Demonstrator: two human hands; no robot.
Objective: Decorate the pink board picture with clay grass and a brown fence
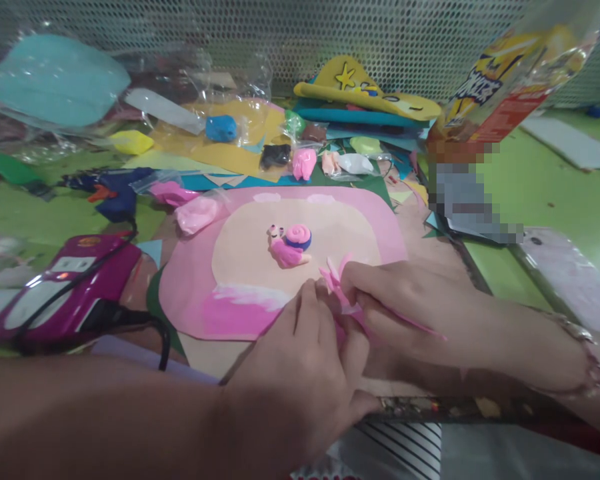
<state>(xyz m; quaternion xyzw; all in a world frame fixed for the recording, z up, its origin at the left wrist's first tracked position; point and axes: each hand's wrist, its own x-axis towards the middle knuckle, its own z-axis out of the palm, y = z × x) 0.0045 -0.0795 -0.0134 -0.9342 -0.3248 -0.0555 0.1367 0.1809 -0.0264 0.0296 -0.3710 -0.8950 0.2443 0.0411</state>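
A pink and cream paper board (185, 293) lies flat in front of me, with white and magenta clay spread along its lower left part. On its cream middle sits a clay snail (290, 247) with a pink spiral shell edged in dark blue. My left hand (310, 360) rests at the board's lower edge, fingers bent together and touching the near side of a pink piece. My right hand (380, 300) pinches that thin pink piece (334, 277), which has upright strips; its exact shape is partly hidden by the fingers.
Small bags of coloured clay, such as a pink one (304, 163), lie behind the board. A magenta power strip (55, 287) with a black cable is at left. A phone (570, 273) and a bottle (520, 73) stand at right; a yellow foam hat (360, 90) is at the back.
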